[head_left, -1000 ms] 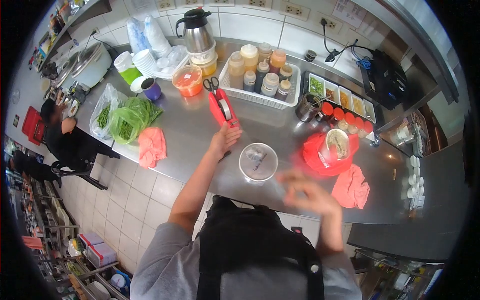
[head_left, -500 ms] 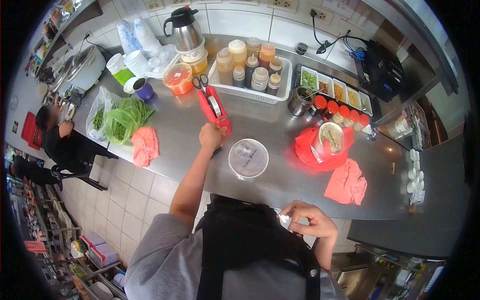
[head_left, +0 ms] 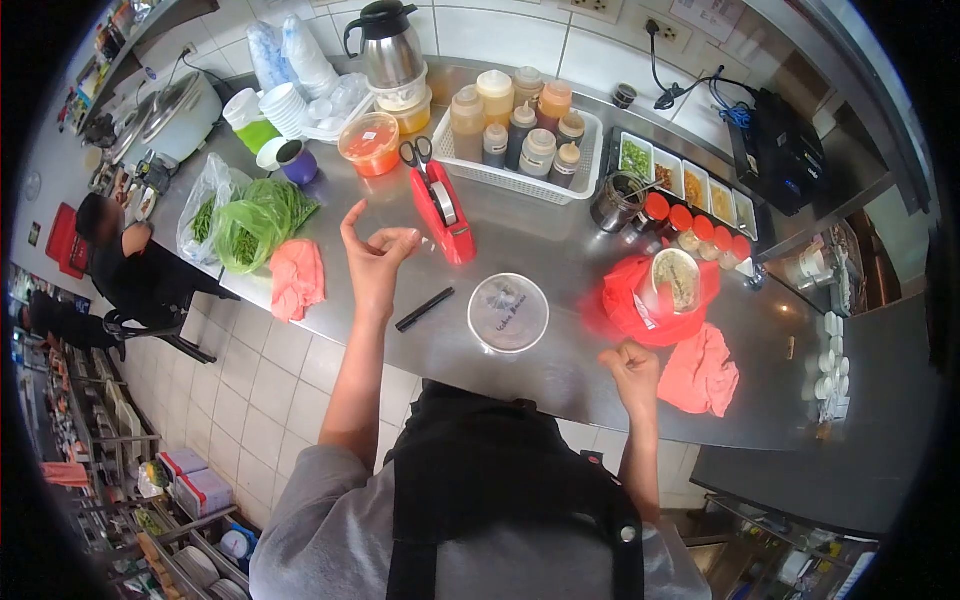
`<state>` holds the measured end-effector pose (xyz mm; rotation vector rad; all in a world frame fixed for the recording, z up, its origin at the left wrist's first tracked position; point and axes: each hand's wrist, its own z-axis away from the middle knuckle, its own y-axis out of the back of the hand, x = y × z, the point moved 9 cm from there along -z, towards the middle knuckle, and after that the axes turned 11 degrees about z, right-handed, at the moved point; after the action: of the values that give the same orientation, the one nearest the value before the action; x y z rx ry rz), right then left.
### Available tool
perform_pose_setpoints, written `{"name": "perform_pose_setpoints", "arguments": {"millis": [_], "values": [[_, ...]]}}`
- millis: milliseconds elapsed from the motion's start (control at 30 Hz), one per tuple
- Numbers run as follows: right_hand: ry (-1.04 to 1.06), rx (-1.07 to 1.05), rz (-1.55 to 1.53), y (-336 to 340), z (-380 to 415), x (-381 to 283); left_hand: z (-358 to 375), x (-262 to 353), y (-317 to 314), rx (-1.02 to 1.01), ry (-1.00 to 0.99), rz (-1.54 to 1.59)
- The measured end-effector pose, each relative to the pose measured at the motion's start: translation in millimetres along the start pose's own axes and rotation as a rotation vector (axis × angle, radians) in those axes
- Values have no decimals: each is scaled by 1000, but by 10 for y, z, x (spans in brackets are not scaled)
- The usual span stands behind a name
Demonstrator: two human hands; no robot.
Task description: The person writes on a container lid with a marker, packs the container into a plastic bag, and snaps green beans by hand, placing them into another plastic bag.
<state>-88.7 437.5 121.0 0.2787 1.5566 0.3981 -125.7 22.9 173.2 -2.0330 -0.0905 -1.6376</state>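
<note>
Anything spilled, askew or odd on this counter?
No spill or damage stands out. Slightly untidy at most: the black marker lies loose and slanted left of the lidded tub, and a pink cloth lies crumpled by the red plastic bag.

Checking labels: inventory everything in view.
Lidded tub: 1, translucent, counter centre
Marker: 1, black, left of lidded tub
Tape dispenser: 1, red, beyond marker
Scissors: 1, dark, dispenser's far end
Squeeze bottles: about nine, mixed, in white basket
Food tub: 1, orange, by scissors
Thermos: 1, steel, back left
Vegetable bags: 2, clear and green, left
Cloths: 2, pink, counter's left and right
Red bag: 1, red, right
Jars: 5, red-lidded, beyond red bag
Person: at least 1, black-clad, far left
Left hand: 1, bare, near dispenser
Right hand: 1, bare, near red bag
</note>
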Motion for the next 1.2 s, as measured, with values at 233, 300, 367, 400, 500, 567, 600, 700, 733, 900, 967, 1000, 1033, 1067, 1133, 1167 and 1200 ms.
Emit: {"name": "perform_pose_setpoints", "arguments": {"millis": [233, 300, 367, 400, 500, 567, 600, 700, 733, 900, 967, 1000, 1033, 1067, 1133, 1167, 1200], "values": [[-83, 59, 269, -117, -255, 128, -72, -529, 279, 144, -128, -312], [-99, 74, 361, -101, -265, 136, -40, -641, 250, 151, -104, -378], [-144, 104, 485, -31, -259, 161, 16, -708, 172, 150, -96, -468], [-144, 102, 487, -22, -258, 189, 40, -772, 174, 153, -95, -467], [-179, 88, 634, -43, -238, 371, 84, -1073, 176, 114, -39, -541], [-192, 62, 779, -146, -221, 503, 138, -1270, 162, 66, 0, -572], [-196, 62, 779, -216, -221, 583, 175, -1362, 170, 64, 3, -573], [-154, 28, 892, -559, -250, 851, 339, -1673, 140, 42, 94, -526], [-100, 54, 889, -692, -266, 898, 414, -1731, 49, -12, 83, -540], [-72, 86, 851, -796, -228, 957, 689, -1968, -296, -145, 26, -598], [-144, 28, 801, -758, -155, 1073, 738, -2077, -393, -133, 88, -550], [-148, 28, 805, -726, -123, 1106, 757, -2166, -415, -119, 146, -498], [-162, 19, 802, -704, -99, 1148, 743, -2207, -447, -123, 148, -494], [-177, 9, 800, -683, -76, 1193, 719, -2193, -486, -119, 83, -578], [-194, 11, 799, -662, -43, 1241, 706, -2181, -562, -125, 17, -659], [-206, 11, 795, -655, -21, 1267, 707, -2171, -611, -151, -39, -958], [-210, 17, 796, -643, 0, 1260, 716, -2149, -668, -172, -101, -1256]]}}
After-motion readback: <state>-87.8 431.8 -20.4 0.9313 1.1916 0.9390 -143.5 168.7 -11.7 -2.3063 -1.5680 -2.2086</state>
